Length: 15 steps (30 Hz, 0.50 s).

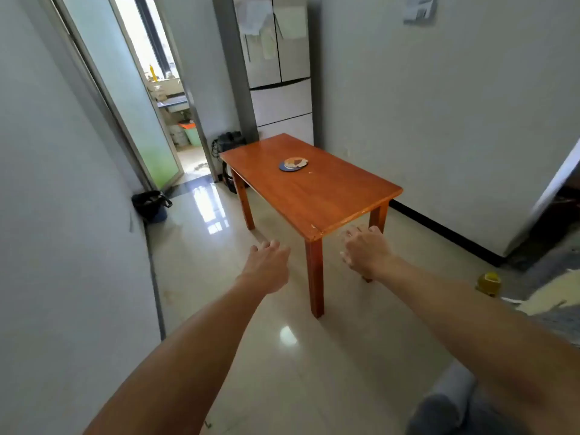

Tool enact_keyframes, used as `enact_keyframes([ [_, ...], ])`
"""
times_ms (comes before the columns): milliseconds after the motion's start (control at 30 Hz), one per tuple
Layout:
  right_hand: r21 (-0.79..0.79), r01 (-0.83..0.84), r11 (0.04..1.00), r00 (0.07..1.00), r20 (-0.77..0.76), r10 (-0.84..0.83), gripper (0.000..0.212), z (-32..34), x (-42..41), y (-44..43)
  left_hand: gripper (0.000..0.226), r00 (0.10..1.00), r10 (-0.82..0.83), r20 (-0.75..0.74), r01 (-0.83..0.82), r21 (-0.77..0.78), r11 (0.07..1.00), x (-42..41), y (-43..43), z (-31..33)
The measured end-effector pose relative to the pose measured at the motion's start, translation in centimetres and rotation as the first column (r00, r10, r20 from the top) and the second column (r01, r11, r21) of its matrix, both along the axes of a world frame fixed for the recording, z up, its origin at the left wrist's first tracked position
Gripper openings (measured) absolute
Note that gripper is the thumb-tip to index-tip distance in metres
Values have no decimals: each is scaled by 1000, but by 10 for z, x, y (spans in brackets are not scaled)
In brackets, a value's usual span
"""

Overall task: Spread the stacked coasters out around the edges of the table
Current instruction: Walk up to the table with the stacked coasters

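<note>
Orange-brown wood makes up the counter [329,196], which is seen standing on a glossy tiled floor [282,356] in front of a tall refrigerator [279,67]. The stacked coasters [293,164] are found on the far half of the counter, slightly fanned, well away from its edges. Both arms are stretched forward short of the near corner. The left hand [268,266] is held loosely open with nothing in it; the right hand [367,251] is likewise spread and empty, its fingers slightly curled.
</note>
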State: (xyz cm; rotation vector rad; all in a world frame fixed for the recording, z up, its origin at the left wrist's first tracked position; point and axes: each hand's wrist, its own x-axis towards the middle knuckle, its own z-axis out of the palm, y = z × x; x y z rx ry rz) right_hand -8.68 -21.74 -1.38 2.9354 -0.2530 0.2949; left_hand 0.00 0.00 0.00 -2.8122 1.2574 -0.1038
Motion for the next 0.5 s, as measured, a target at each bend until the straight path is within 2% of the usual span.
enact_keyframes([
  [233,-36,-13,999,998,-56,11,37,-1,62,-65,30,999,-1,-38,0,-27,1000,65,-64,-9],
  [500,-70,12,997,995,-100,-19,33,-19,162,-143,34,995,-28,-98,26,-25,999,175,-147,-26],
])
